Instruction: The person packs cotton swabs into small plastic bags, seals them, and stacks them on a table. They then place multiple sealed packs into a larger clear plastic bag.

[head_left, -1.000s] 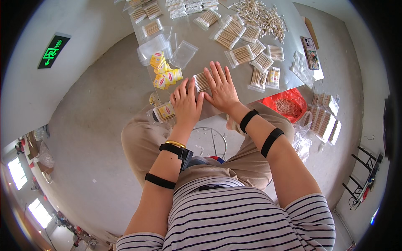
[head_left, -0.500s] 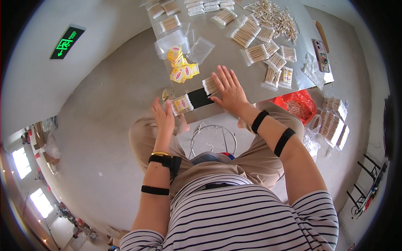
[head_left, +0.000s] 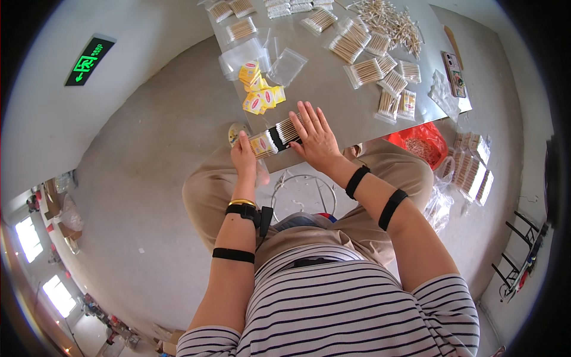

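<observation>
My left hand point(head_left: 242, 156) is at the table's near left corner, its fingers drawn together at the left end of a row of cotton swabs point(head_left: 262, 144) with a yellow-and-white card on top. That row lies on a black strip point(head_left: 276, 138). A second row of cotton swabs point(head_left: 287, 130), without a card, lies just to its right. Over this row's right end my right hand point(head_left: 316, 138) rests flat with fingers stretched out, hiding part of it. Beyond the left hand is a loose pile of yellow cards point(head_left: 262, 100).
Clear plastic bags point(head_left: 288, 66) lie beyond the cards. Filled swab bags point(head_left: 364, 72) and a heap of loose swabs point(head_left: 389, 24) cover the far right. A phone point(head_left: 454, 74) is at the right edge. Below stand a red bag point(head_left: 423, 146) and stacked swab packs point(head_left: 473, 172).
My left hand has moved right and its fingers have closed at the carded row's end. The right hand has shifted slightly left, and the two swab rows are closer together.
</observation>
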`<state>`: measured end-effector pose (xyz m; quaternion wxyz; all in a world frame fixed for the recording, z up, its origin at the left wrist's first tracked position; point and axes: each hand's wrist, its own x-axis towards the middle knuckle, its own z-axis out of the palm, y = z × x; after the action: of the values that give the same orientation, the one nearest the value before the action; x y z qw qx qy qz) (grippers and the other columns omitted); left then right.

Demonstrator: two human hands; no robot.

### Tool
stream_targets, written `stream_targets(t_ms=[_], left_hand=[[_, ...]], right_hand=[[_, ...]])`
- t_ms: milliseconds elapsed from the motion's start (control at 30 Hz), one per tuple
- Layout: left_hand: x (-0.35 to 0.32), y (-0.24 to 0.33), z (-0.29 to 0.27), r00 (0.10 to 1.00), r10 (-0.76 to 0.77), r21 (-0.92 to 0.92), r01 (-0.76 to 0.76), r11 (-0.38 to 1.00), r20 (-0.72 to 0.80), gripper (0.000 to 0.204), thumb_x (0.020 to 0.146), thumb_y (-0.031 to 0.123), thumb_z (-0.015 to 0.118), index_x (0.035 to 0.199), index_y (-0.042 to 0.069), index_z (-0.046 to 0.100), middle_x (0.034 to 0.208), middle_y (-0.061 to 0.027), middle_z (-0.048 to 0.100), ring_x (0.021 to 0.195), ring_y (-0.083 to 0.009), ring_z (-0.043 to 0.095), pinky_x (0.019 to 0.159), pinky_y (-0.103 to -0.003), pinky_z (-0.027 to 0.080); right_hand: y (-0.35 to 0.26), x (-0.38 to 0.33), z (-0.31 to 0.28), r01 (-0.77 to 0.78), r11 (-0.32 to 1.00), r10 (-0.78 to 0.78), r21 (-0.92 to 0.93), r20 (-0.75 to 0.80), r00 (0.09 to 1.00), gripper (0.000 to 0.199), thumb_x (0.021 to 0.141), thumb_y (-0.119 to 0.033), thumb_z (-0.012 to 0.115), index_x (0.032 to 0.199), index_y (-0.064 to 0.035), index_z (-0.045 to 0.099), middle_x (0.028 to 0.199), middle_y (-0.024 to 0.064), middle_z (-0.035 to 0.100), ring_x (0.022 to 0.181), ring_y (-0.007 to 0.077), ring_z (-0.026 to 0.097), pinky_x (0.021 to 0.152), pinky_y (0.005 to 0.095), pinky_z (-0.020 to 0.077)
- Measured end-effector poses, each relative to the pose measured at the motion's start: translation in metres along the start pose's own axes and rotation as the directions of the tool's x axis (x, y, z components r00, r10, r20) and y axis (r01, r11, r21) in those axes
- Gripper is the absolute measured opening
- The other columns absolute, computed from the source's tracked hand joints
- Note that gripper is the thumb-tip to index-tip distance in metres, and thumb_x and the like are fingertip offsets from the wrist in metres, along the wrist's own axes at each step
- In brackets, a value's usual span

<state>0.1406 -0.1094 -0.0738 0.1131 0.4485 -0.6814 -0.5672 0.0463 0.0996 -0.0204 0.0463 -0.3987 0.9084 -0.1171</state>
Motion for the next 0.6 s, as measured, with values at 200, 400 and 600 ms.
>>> stream_targets(t_ms=[200,400,600], left_hand=[[-0.018,0.045,-0.004,0.893,0.450,0.566,-0.360,0.741,-0.021,0.036,0.099,0.036,0.060,0.115,0.005,0.068,0.118,-0.0134,0.066,0.108,-0.0284,0.060,0.094,-0.045,0.044],[-0.036,0.085,0.023,0.568,0.667,0.465,-0.811,0.355,0.482,0.034,0.092,0.020,0.063,0.125,0.016,0.066,0.130,-0.0034,0.058,0.122,-0.0281,0.051,0.105,-0.047,0.035],[-0.039,0.077,0.034,0.591,0.635,0.467,-0.799,0.379,0.497,0.034,0.091,0.016,0.063,0.124,0.016,0.066,0.124,-0.0025,0.059,0.119,-0.0267,0.053,0.103,-0.046,0.036]], right_hand=[[0.001,-0.001,0.000,-0.023,1.000,0.023,-0.017,-0.003,1.000,0.078,0.098,-0.051,0.052,0.159,-0.0082,0.026,0.167,0.0175,0.018,0.155,0.0322,0.015,0.127,0.0481,0.0121],[0.000,-0.001,0.001,-0.013,1.000,0.013,0.018,-0.030,0.999,0.077,0.098,-0.051,0.052,0.158,-0.0091,0.027,0.167,0.0170,0.019,0.155,0.0318,0.016,0.126,0.0486,0.0124],[0.002,-0.001,0.002,-0.015,0.999,0.017,0.035,-0.050,0.999,0.077,0.098,-0.051,0.052,0.159,-0.0101,0.027,0.167,0.0168,0.019,0.155,0.0319,0.016,0.126,0.0489,0.0118]])
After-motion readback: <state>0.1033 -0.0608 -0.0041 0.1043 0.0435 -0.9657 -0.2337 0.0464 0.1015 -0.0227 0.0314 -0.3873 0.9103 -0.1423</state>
